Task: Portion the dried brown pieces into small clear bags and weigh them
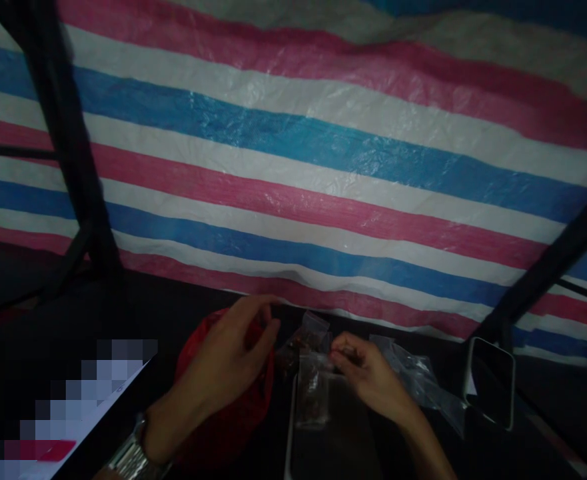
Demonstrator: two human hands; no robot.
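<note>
My left hand, with a metal-banded watch on its wrist, is over a red bag or pouch. Its thumb and fingers are apart, with nothing visible between them. My right hand has its fingertips pinched together; whatever is between them is too small and dark to make out. Just left of those fingertips lies a small clear plastic bag, on a dark flat panel with a pale edge. Behind it is another clear bag with small brownish bits inside.
Crumpled clear plastic bags lie right of my right hand. A phone-like device leans near a dark slanted post. At left are a lit, partly pixelated screen and a black post. A striped plastic sheet hangs behind.
</note>
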